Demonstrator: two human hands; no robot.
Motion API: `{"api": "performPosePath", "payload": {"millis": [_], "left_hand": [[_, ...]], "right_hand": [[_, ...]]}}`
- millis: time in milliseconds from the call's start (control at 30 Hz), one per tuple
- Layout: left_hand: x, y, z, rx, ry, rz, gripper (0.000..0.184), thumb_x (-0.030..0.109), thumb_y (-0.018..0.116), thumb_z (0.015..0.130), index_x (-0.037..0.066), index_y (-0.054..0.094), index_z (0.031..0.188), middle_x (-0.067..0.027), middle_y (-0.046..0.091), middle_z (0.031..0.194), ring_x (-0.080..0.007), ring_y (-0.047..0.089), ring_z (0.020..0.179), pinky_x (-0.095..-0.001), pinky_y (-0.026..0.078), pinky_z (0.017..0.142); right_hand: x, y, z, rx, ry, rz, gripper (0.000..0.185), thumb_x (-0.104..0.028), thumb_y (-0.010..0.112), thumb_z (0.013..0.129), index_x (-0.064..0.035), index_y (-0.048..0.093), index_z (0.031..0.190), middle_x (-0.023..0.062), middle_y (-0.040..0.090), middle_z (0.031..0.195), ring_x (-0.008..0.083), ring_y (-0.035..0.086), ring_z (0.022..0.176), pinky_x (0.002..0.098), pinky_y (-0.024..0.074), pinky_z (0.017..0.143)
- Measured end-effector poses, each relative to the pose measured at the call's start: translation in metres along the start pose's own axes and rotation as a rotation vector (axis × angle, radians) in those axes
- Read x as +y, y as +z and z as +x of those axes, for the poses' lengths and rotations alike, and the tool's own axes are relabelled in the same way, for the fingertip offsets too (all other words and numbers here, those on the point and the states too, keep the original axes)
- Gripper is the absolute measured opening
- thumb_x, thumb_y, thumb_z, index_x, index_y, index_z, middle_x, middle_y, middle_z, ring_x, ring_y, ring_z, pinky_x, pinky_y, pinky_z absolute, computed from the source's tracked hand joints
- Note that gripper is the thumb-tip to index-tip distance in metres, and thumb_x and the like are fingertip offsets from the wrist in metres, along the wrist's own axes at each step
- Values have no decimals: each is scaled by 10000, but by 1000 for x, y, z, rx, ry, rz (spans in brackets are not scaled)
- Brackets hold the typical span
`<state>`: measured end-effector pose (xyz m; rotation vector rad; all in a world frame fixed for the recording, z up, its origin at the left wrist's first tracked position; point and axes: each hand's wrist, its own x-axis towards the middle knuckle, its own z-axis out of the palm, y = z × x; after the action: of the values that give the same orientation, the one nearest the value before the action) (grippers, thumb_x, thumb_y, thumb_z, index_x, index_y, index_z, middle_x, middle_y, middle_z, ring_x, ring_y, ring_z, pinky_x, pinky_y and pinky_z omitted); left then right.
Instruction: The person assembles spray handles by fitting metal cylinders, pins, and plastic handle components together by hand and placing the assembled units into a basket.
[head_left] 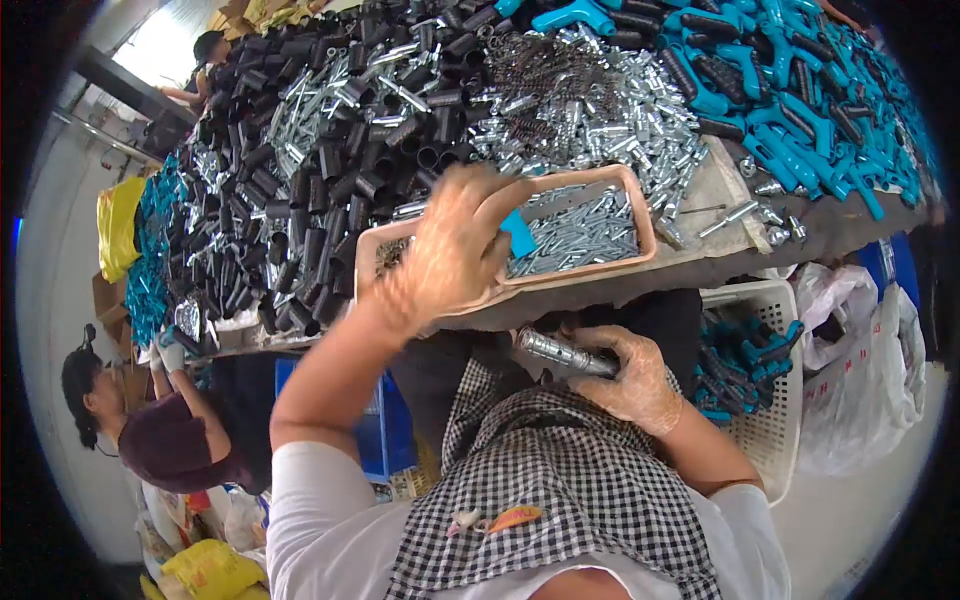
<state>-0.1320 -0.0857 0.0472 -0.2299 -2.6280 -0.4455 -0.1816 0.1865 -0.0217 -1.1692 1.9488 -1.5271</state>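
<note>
My left hand [452, 238] hovers over the middle of a pale pink tray [648, 225]. It is smeared by motion, and I cannot tell if its fingers hold anything. Beside its fingertips is a flat turquoise piece [518, 234]; whether they touch is unclear. Many small silver screws [585, 232] fill the tray's right part, and small dark parts [392, 256] lie at its left end. Down at my lap, my right hand [638, 380] is closed around the dark end of a shiny, ridged metal cylinder [552, 350], which points left.
Behind the tray are heaped black tubes [330, 165], silver metal parts [640, 120], dark springs [535, 75] and turquoise-and-black handles [790, 90]. A white basket [790, 400] of handles stands at my right, near white plastic bags [865, 375]. Another person [170, 440] works at the left.
</note>
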Motion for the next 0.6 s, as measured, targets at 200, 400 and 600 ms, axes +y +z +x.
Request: {"api": "performPosePath", "payload": {"millis": [200,400,600], "left_hand": [[-61,10,45,-548,234,522,493,69,735,714,146,695,1199,-122,588,1330,-416,451,1341,-668,245,1171],[-42,-34,23,-346,57,80,399,89,769,698,18,703,1085,-160,672,1114,-358,619,1075,-478,490,934],[5,-39,-42,-310,-74,-206,482,150,862,708,61,713,1158,-122,687,1022,-313,668,950,-397,550,825]], "right_hand": [[5,-27,5,-14,-89,-161,404,-126,819,707,-14,708,1079,187,728,973,337,722,880,388,572,789],[7,-35,-2,88,18,-122,381,-113,796,707,1,719,1062,184,728,944,308,723,825,362,570,746],[8,-29,4,84,-45,-157,337,-74,807,689,27,731,1001,164,732,898,231,714,732,322,561,678]]}}
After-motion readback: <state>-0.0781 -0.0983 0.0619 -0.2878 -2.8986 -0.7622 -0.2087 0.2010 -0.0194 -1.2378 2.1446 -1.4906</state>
